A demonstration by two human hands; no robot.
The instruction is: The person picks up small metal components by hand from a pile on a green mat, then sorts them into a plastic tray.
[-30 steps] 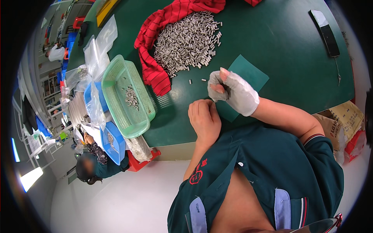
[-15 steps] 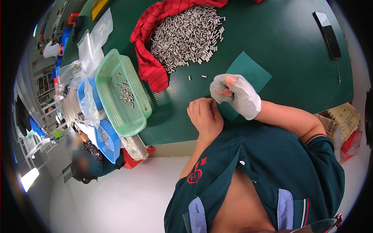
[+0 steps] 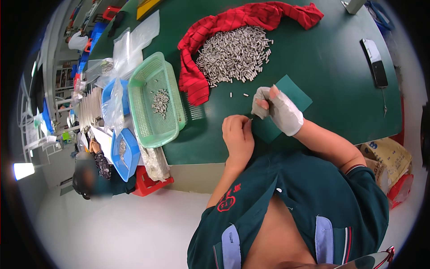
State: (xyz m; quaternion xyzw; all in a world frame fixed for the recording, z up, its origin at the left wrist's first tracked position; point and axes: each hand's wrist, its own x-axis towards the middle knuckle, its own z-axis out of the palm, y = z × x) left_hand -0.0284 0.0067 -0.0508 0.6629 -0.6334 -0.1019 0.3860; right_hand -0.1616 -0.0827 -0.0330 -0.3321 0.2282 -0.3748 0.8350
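My left hand (image 3: 238, 136) is bare and closed, its fingers pressed together above the table's near edge. A tiny bright speck shows at its fingertips, too small to name. Just right of it is my right hand (image 3: 278, 111), in a white glove with bare thumb and fingertip showing. Its fingers are curled in, and what they hold, if anything, is hidden. A green square sheet (image 3: 293, 93) lies partly under the right hand. Beyond the hands, two small metal cylinders (image 3: 246, 95) lie loose in front of a large heap of metal cylinders (image 3: 233, 54).
A red striped cloth (image 3: 193, 80) curves around the heap. At left stand a green basket (image 3: 172, 130) with some cylinders, blue bins (image 3: 130, 166) and plastic bags (image 3: 127, 54). A black and silver device (image 3: 375, 62) lies far right. Another person (image 3: 103, 172) sits at left.
The whole view has shifted, so the table things appear further right. My left hand's fingers seem slightly further from the glove. Both hands stay closed.
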